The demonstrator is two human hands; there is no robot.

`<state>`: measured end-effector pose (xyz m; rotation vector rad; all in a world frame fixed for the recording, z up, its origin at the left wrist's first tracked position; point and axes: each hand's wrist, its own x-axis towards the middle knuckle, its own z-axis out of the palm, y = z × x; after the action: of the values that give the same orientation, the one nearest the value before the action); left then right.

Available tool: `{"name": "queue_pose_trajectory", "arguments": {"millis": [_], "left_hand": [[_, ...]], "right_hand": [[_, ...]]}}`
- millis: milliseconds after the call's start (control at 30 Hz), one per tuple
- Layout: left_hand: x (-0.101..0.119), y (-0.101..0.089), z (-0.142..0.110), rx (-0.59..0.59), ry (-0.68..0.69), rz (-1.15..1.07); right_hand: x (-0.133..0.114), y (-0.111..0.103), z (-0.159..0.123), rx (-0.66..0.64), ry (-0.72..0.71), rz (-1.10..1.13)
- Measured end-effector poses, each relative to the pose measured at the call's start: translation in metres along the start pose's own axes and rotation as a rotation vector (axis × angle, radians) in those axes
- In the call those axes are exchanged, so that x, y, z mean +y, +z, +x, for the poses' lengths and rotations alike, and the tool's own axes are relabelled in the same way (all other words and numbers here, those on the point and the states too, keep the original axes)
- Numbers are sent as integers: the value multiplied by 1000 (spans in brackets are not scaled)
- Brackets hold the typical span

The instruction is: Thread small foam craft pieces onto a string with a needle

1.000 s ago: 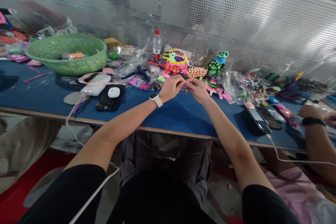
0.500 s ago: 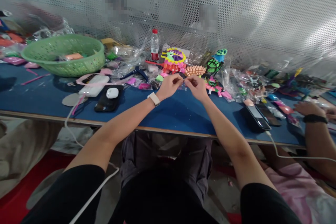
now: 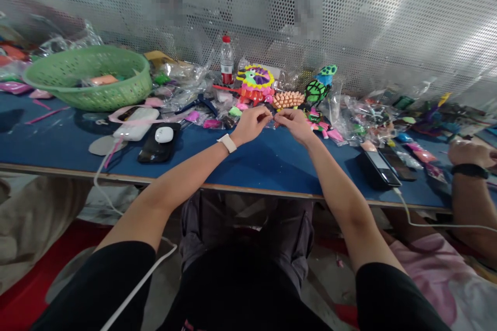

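Observation:
My left hand (image 3: 251, 123), with a white watch on its wrist, and my right hand (image 3: 294, 124) meet fingertip to fingertip above the blue table (image 3: 267, 163). Both pinch a tiny thing between them, too small to name. Just beyond my fingers lie colourful clay figures: a round yellow and purple one (image 3: 255, 80), an orange spiky one (image 3: 289, 99) and a green turtle-like one (image 3: 320, 89).
A green basket (image 3: 87, 77) stands at the back left, with a white power bank (image 3: 136, 123) and a black phone carrying a white earbud case (image 3: 163, 135) in front of it. A water bottle (image 3: 227, 61) stands by the mesh wall. Another person's hand (image 3: 469, 156) rests at the right, near two phones (image 3: 382, 165).
My hands stay pinched together and have shifted slightly farther from me, toward the clay figures. The neighbour's hand at the right has moved a little.

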<state>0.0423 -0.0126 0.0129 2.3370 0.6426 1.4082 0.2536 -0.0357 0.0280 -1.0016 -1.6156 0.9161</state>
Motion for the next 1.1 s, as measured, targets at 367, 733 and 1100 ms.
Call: {"name": "queue_pose_trajectory", "arguments": {"millis": [367,733,1100], "left_hand": [[-13,4,1,-80,-190,-311],[-12,0,3,-29,-179,-356],[-3,5,1,49,-259,-430]], "right_hand": [[-5,-9,-4,-33,-164,-368],[-2,3,-4,79,-198,-296],[4,13,-1,42,-30,205]]}}
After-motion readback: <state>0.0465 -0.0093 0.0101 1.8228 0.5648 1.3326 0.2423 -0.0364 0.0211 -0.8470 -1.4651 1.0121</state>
